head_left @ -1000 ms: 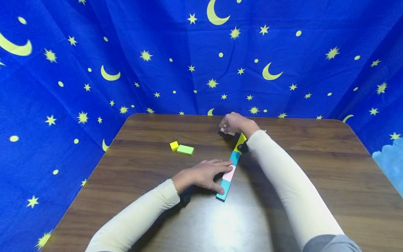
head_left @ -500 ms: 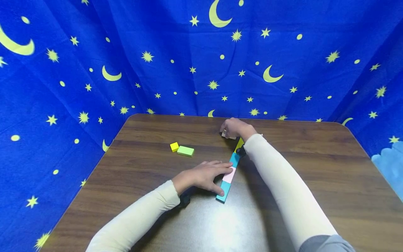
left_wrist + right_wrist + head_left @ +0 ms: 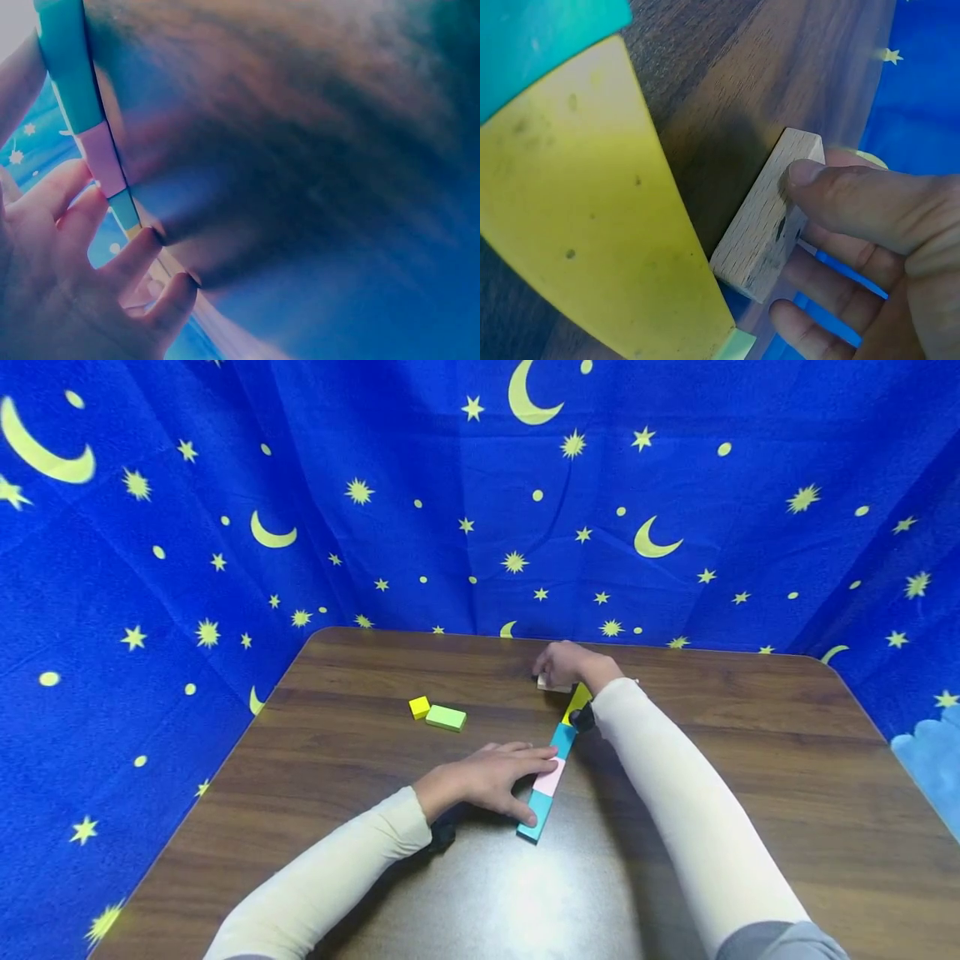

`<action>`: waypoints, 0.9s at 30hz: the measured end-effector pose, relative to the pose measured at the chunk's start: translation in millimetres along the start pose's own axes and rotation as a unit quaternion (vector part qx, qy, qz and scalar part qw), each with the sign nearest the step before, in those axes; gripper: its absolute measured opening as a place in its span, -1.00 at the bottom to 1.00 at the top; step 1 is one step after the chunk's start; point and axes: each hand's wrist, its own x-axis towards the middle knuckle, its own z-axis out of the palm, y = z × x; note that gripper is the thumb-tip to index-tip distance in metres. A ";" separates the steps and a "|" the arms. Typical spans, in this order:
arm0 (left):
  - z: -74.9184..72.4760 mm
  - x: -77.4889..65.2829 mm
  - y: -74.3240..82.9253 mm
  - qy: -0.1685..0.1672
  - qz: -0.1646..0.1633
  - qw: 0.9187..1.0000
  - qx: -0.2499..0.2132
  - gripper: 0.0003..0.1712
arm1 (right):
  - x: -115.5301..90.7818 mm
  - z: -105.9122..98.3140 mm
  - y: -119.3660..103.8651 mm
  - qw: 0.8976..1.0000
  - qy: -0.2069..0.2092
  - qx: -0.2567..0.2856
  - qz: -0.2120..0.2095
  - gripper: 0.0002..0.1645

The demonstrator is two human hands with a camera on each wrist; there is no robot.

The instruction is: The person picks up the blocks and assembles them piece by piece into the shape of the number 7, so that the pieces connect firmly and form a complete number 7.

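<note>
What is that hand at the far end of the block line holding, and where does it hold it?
The right hand pinches a plain wooden block, thumb on its end face, fingers behind. The left hand only rests on the block row.

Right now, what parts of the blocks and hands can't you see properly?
- Head view: the plain wooden block is mostly hidden under the right hand.
- Head view: the yellow block is partly covered by the right wrist.
- Left wrist view: the row of blocks is blurred and cut off at the top edge.
- Right wrist view: the fingers are partly behind the wooden block.
</note>
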 end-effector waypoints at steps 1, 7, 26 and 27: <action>0.0 0.0 0.2 0.000 0.000 1.000 -0.001 -0.03 | -0.8 0.2 0.7 1.000 0.000 0.001 0.002 -0.53; -0.1 -0.7 1.3 0.000 -0.005 1.000 -0.003 -0.03 | -2.9 -0.1 5.9 1.000 -0.001 0.018 0.012 -0.53; 0.4 0.5 -0.5 -0.004 -0.007 1.000 -0.002 -0.03 | -3.5 2.8 13.1 0.998 0.017 0.054 0.028 -0.57; 0.3 0.6 -0.8 -0.004 -0.007 1.000 -0.002 -0.03 | -3.2 3.0 13.3 0.998 0.017 0.052 0.027 -0.57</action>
